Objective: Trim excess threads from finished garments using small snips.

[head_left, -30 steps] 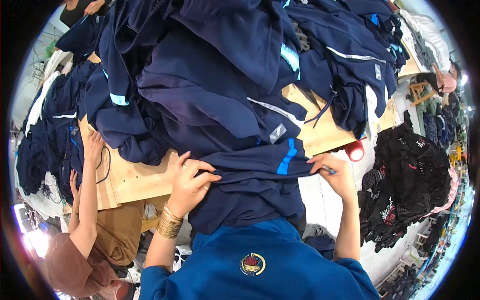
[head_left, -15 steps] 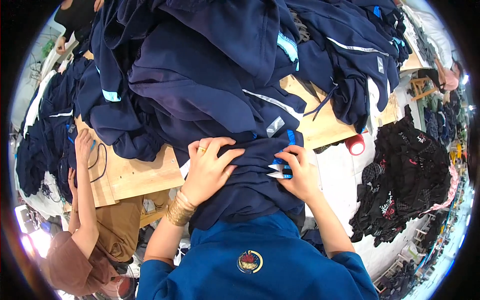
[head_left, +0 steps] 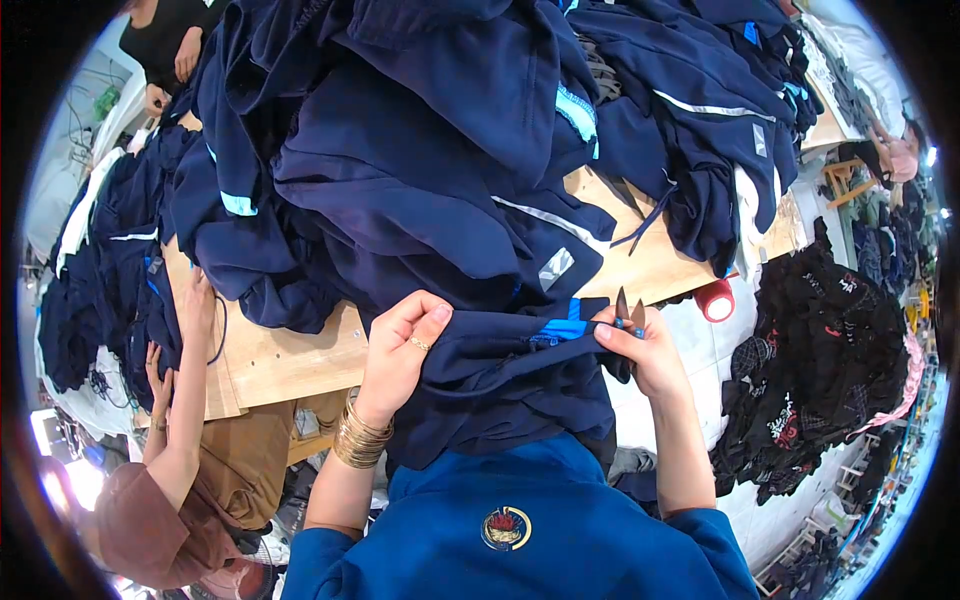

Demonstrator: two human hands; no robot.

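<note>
A navy garment point(head_left: 490, 390) lies across my lap, with a stretch of it pulled out between my two hands. My left hand point(head_left: 400, 355) is closed on one edge, pinching the cloth between thumb and fingers. On the other side, my right hand point(head_left: 650, 355) pinches the garment beside a bright blue trim point(head_left: 563, 328). That same hand also keeps hold of small thread snips point(head_left: 637, 318), their blades pointing up and away from me. Part of the snips' handle is hidden in the fingers.
A tall heap of navy garments point(head_left: 400, 130) covers much of the wooden table point(head_left: 290, 355). A person in brown point(head_left: 150, 520) works at the left. To the right are a red spool point(head_left: 715, 300) and a pile of black clothes point(head_left: 810, 370) on the floor.
Both hands have drawn apart and lifted the garment's edge, stretching it. The right hand has moved right, and the snips have turned from pointing left to pointing up.
</note>
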